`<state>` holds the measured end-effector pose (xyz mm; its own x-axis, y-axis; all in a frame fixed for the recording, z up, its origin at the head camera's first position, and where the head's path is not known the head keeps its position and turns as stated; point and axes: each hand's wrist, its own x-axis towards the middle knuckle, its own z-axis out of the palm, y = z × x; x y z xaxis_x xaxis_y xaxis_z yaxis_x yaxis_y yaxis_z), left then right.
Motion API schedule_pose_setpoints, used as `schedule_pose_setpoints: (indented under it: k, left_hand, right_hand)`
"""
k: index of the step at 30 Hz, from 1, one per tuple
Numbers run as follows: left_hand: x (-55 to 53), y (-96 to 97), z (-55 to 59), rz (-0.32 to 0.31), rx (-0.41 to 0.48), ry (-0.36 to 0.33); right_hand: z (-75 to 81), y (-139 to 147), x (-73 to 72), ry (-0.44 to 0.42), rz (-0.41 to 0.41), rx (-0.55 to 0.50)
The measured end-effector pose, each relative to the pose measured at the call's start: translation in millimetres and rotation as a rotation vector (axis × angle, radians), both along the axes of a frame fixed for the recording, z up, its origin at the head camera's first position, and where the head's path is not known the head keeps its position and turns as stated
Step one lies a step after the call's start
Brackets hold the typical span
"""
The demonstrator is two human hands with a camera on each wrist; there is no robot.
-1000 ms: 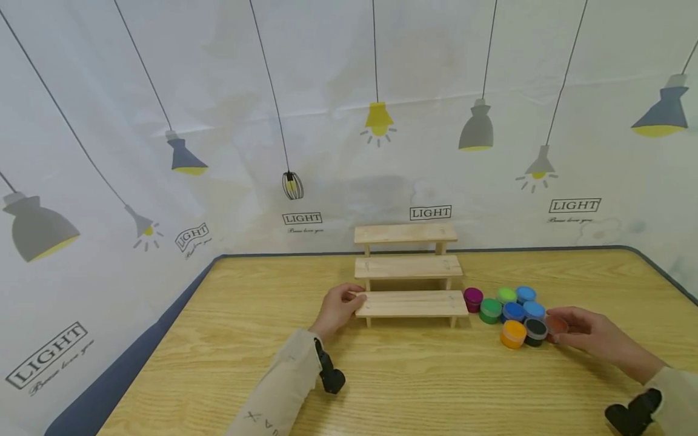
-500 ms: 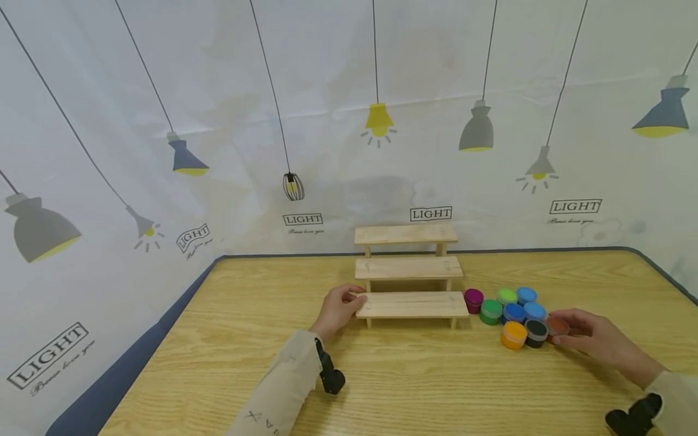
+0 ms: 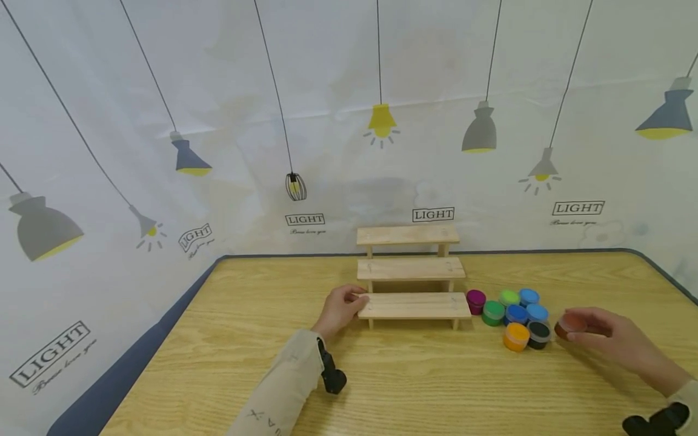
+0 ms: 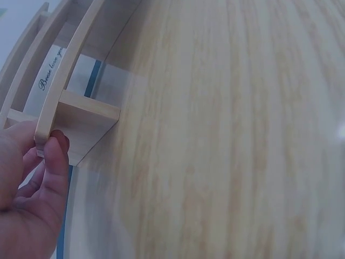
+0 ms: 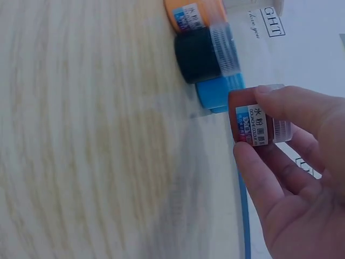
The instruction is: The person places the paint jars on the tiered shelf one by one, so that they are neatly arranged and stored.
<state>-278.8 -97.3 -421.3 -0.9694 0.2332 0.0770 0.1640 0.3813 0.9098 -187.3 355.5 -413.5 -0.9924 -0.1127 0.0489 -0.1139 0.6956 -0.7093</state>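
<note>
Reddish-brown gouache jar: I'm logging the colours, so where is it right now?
In the head view, the reddish-brown gouache jar is toward the right, held in the right hand, just right of the black gouache jar.

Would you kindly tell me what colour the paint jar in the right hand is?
The paint jar is reddish brown, seen best in the right wrist view.

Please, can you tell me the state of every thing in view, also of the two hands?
Left hand: pinching the wooden stand by its front step
Right hand: holding the red-brown jar
Red-brown jar: gripped, closed
Other eight jars: upright, grouped beside the stand, seemingly closed
Wooden stand: upright on the table
Backdrop: lightly creased
</note>
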Motion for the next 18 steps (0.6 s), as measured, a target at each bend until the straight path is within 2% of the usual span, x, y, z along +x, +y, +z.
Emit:
schedule_pose_setpoints:
  k: [6, 10, 18]
  left_hand:
    - [-0.1, 0.5, 0.5, 0.011, -0.005, -0.014]
    - [-0.5, 0.5, 0.2, 0.012, -0.007, -0.021]
    - [-0.5, 0.7, 0.6, 0.009, -0.014, -0.021]
  right_hand:
    - [12.3, -4, 0.4, 0.018, -0.002, 0.027]
    - [22.5, -10, -0.6, 0.07, 0.019, 0.043]
    - [51.3, -28, -6.6, 0.112, 0.063, 0.068]
